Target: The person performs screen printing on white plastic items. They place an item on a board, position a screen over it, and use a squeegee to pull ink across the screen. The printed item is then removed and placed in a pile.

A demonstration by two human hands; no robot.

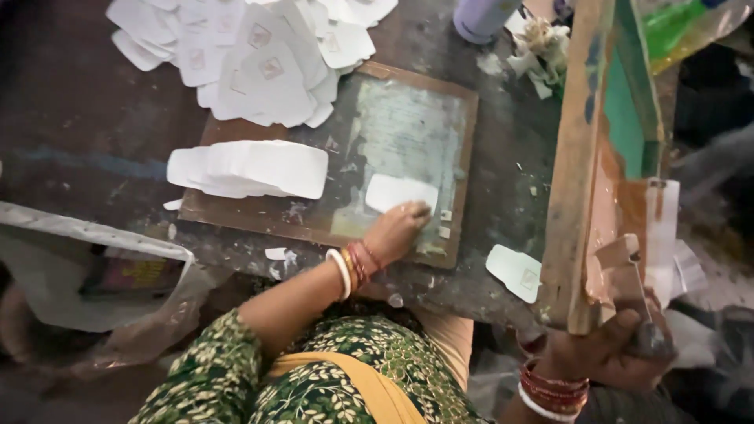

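The left hand [397,229] lies palm down on a white card [400,192], fingers flat and together, pressing its lower right edge against the printing board [330,228] — the card sits on the pale, worn patch at the middle of that brown-rimmed board. Most of the card shows clear above and to the left of the fingers.

The right hand [609,345] is well apart from it, low at the right edge of the view, closed around the bottom corner of a wooden screen frame [585,157] that stands tilted up from the table [86,133], its green mesh facing away to the right.

On the left part of the board rests a neat stack of blank cards [251,169]. Beyond the board's far edge, a loose heap of printed cards [251,55] spreads over the dark table, each with a small square mark. One more printed card [514,271] lies alone near the frame's foot — between the two hands. A plastic bag [94,275] hangs at the table's near left.
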